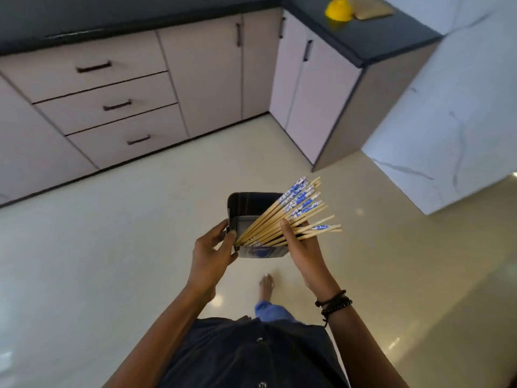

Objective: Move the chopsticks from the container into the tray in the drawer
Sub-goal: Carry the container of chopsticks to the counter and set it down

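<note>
Two hands hold the load at chest level above a dark shirt (251, 357), a blue trouser leg (270, 310) and one bare foot (265, 285).

- Left hand (212, 252): fingers curled round the left wall of the container (246, 205), thumb on its outer side.
- Right hand (303, 247): thumb laid over the chopsticks (282, 217), fingers beneath and mostly hidden, clasping the bundle at the container's right rim. Black bead bracelets (334, 302) on the wrist.
- Container: dark, square-mouthed, carried clear of any surface, opening tilted toward the camera.
- Chopsticks: many, pale wood, several with blue-and-white patterned ends. Lower ends sit in the container's near left corner. Upper ends fan out past its right rim.
- Floor (112, 233): pale, glossy.
- Drawers (112, 105): three, stacked, fronts flush, dark handles.
- Cupboard doors (204, 74): to the right of the drawers, closed.
- Countertop (377, 32): dark, running round the corner.
- Yellow object (338, 9): on the countertop, blurred.
- Wall (461, 107): white, grey-veined, at right.
</note>
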